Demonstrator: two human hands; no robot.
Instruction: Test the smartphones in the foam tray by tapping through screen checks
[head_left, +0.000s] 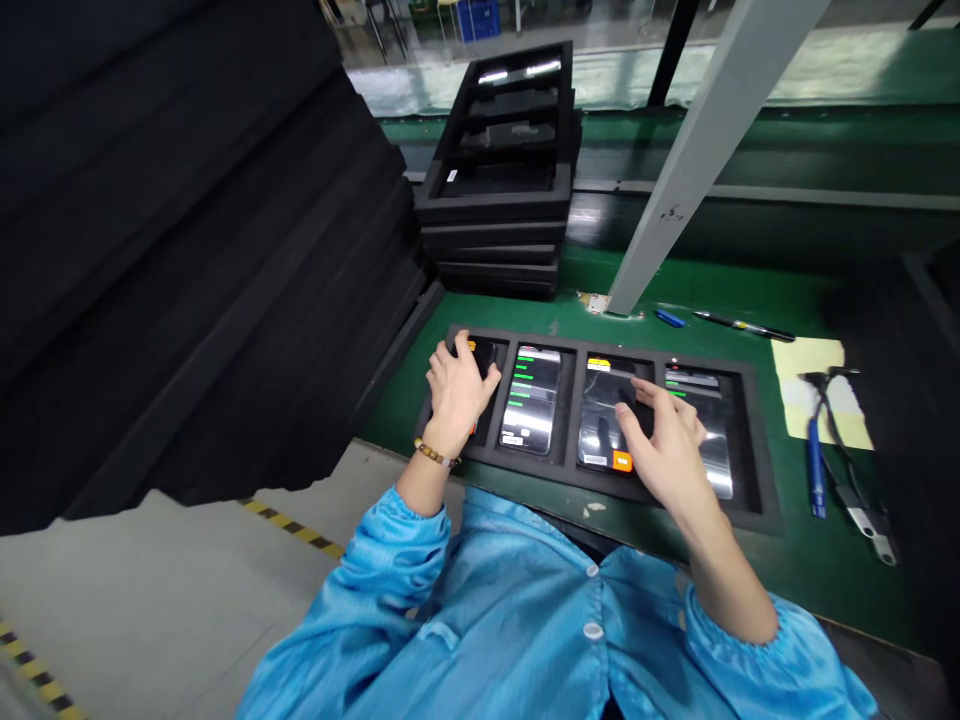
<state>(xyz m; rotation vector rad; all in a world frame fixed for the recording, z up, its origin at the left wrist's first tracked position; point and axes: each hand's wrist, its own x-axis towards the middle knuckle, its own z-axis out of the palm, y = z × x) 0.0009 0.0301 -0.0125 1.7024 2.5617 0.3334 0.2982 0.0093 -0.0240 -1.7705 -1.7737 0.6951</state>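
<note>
A black foam tray [566, 474] with several phones in its slots lies on the green bench in front of me. My left hand [459, 385], fingers spread, rests over the leftmost phone [484, 356] and hides much of it. Beside it, a phone with green lines of text on its screen [532, 400] lies uncovered. My right hand [664, 430] is over the third phone [600, 415], which carries yellow and orange labels; thumb and forefinger are apart above its right side. The rightmost phone [718, 465] is lit and partly behind that hand.
A stack of black foam trays [491, 215] stands at the back, and a taller black foam stack [187, 250] looms on the left. A grey post [690, 170] rises behind the tray. On the right are a pen [742, 326], yellow paper [799, 365], a blue pen [816, 470] and a cable [829, 425].
</note>
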